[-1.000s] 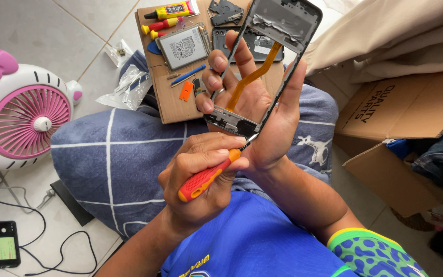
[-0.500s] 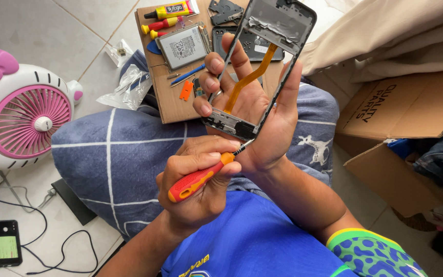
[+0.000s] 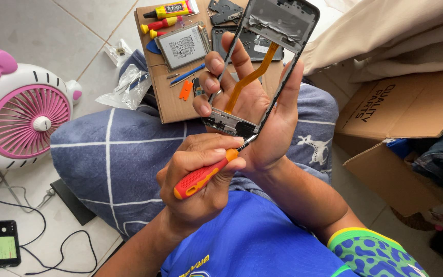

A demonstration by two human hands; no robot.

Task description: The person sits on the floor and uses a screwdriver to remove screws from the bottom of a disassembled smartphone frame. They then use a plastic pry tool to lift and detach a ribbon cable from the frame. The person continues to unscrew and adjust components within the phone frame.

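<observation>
Pale floor tiles (image 3: 37, 31) lie under everything, and you sit on them with a blue blanket (image 3: 129, 149) over your lap.

Far left, a small phone (image 3: 3, 250) lies on the floor with black wires beside it. Above it stands a white and pink fan (image 3: 26, 120). A flat piece of cardboard (image 3: 162, 105) rests past your knee. On it lie a battery (image 3: 184, 46), a yellow glue tube (image 3: 173, 9) and little tools.

Your left hand (image 3: 201, 187) is curled shut around a small screwdriver (image 3: 203, 176) with a red and orange handle. The fingers wrap the handle, the thumb presses on top, and the wrist bends inward. The tip touches the bottom edge of the phone frame (image 3: 278, 41).

Your right hand (image 3: 255, 110) holds that frame up in front of you, tilted away. The palm sits behind it, the fingers press the left rim and the thumb presses the right rim, so the hand is clamped on it. An orange ribbon cable (image 3: 249, 77) runs down the open middle.

I think the frame is light, thin and easy to bend. The ribbon looks soft and easy to tear. Hold it by the side rims, not the middle.

Far right sit open cardboard boxes (image 3: 406, 107) and a tan cloth (image 3: 385, 31).
</observation>
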